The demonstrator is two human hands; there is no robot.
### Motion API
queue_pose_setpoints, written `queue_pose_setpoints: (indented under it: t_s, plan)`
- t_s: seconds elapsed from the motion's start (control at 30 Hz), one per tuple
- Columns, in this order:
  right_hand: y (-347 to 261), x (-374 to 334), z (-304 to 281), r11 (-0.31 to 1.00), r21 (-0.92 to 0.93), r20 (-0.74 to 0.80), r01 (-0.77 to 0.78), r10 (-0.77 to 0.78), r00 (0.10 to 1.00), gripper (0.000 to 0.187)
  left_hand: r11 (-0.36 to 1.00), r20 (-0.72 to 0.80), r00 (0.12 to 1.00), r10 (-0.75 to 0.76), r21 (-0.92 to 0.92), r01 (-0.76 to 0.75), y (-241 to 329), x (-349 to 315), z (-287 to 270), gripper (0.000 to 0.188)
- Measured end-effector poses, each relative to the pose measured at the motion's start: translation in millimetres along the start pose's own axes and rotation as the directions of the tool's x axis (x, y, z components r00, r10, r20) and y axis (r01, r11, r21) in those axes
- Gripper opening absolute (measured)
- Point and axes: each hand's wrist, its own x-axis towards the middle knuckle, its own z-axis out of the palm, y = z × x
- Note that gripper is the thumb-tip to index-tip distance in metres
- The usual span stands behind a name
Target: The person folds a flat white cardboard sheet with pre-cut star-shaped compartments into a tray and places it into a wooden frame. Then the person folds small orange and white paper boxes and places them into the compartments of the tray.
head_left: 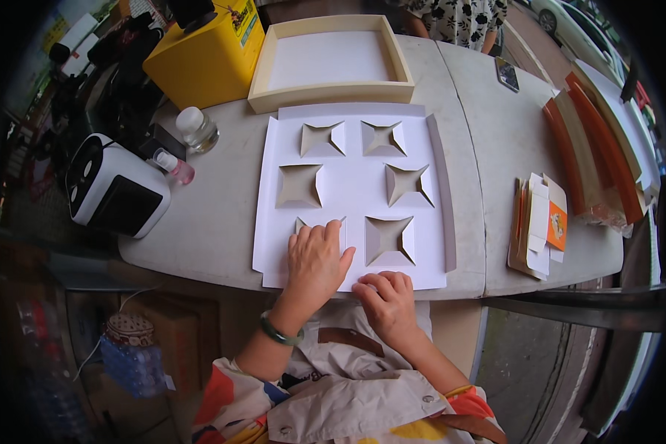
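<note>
A white cardboard insert [354, 189] lies on the table in front of me, its side edges folded up. Several square openings with bent-down flaps are cut into it. My left hand [318, 255] reaches over the near-left opening, palm down, thumb spread to the right and fingers over the flaps; the fingertips are partly hidden. At the insert's near edge, right of the left hand, my right hand [386, 300] is curled, its fingers closed at the cardboard edge. A cream box tray [331, 95] with a white bottom stands just beyond the insert.
At left are a white and black appliance [118, 189], a pink spray bottle [176, 166], a clear jar [197, 132] and a yellow box [207, 63]. Folded cartons [536, 226], orange boards [596, 148] and a phone [507, 74] lie right. Someone in patterned clothing [455, 22] is opposite.
</note>
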Motion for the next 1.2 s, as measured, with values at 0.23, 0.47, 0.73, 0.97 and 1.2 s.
queue_pose_setpoints:
  t_s: [0.23,0.47,0.73,0.97,1.2]
  plan:
    - [-1.9,1.9,-0.9,0.999,0.028,-0.011,-0.018,0.018,1.000,0.024,1.000,-0.042,0.999,-0.030,-0.007,0.030,-0.5,-4.7,-0.9,0.049]
    - [0.2,0.2,0.6,1.000,0.000,0.001,-0.008,0.008,1.000,0.025,0.943,-0.046,0.993,-0.106,-0.323,0.086,-0.8,-3.8,-3.7,0.051]
    - [0.7,-3.1,1.8,1.000,0.012,0.007,-0.002,0.002,1.000,0.027,0.955,-0.011,0.985,0.173,-0.243,-0.171,24.4,-16.9,14.2,0.058]
    - [1.2,-3.7,1.6,1.000,0.010,0.000,-0.002,0.002,1.000,0.027,0.949,0.068,0.962,0.265,-0.197,-0.248,24.2,-14.0,4.0,0.060]
    - [7.1,6.8,-50.5,0.999,0.011,-0.038,-0.037,0.038,0.999,0.040,0.939,-0.151,0.956,0.250,-0.203,-0.277,-21.7,-38.0,-44.9,0.073]
